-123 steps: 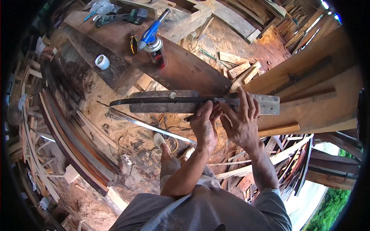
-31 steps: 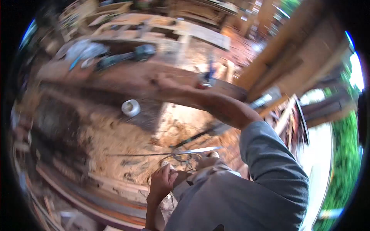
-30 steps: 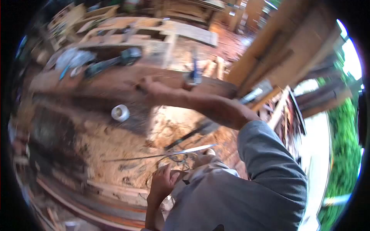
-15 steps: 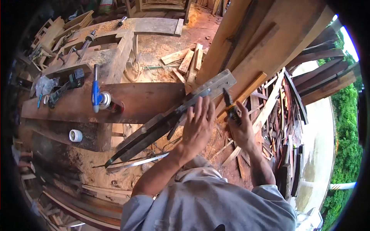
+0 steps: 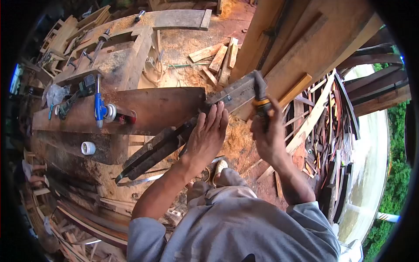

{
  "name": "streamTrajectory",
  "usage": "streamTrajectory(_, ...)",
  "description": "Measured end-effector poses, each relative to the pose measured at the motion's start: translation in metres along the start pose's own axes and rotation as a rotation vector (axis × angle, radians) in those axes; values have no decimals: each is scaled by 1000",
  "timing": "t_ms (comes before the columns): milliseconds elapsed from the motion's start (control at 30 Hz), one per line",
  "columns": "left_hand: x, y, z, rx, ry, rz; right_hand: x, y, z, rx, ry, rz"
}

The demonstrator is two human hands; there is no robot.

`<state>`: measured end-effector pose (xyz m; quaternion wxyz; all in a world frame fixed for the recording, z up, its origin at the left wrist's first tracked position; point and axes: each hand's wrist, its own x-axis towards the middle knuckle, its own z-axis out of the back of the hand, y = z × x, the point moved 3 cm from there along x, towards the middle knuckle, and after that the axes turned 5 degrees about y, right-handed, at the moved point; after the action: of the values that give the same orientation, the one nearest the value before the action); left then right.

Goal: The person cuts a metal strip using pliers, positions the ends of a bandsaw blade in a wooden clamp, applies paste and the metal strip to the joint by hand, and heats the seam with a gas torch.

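Observation:
My left hand (image 5: 204,139) lies open, fingers stretched out, on or just above the narrow dark timber piece (image 5: 148,153), which runs diagonally up to a paler grey end block (image 5: 240,92). In my right hand (image 5: 269,137) is a hand tool with a black-and-yellow handle (image 5: 262,106). Its grey metal end (image 5: 259,85) is smeared by motion, so its exact kind is unclear. That end is beside the right edge of the grey block; I cannot tell whether they touch.
A blue-headed gas torch (image 5: 99,105) stands on a wide brown plank (image 5: 161,107), near a battery power tool (image 5: 78,96). A white jar (image 5: 87,148) is below. Tall boards (image 5: 305,52) lean ahead; scrap strips (image 5: 321,131) are heaped at right.
The tool in my right hand has swung up and its metal end now blurs. My left hand has shifted left and down along the timber. The whole view has turned slightly.

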<state>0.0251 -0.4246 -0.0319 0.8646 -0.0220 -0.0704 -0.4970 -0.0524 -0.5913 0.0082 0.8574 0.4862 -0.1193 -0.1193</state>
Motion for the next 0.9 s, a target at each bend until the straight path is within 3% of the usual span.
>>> streamTrajectory(33,1,1,2,-2,2,2,5,-4,-9,-115,93,86)
streamTrajectory(100,0,7,6,-24,-14,-31,4,-8,-13,-230,166,38)
streamTrajectory(167,0,7,1,5,-45,-43,-2,6,-3,30,27,-28)
streamTrajectory(233,-1,6,3,11,18,-43,-3,32,8,56,-7,-81)
streamTrajectory(300,2,5,0,37,45,-28,5,21,5,-143,119,-81)
streamTrajectory(333,2,5,0,34,32,-27,8,13,5,-212,267,18)
streamTrajectory(467,-1,2,-1,71,24,-29,12,23,18,-333,204,-133)
streamTrajectory(567,2,3,-3,90,26,-42,18,15,10,-400,348,-178)
streamTrajectory(633,5,10,-2,71,24,-39,18,25,5,-439,335,-42)
streamTrajectory(700,-1,8,0,57,-81,-73,13,41,12,-304,221,-157)
streamTrajectory(767,0,6,3,82,-71,-69,12,36,11,-336,210,-123)
streamTrajectory(833,3,6,2,109,-39,-73,13,20,2,-407,370,-164)
streamTrajectory(900,4,10,4,102,-53,-64,18,35,16,-387,316,-171)
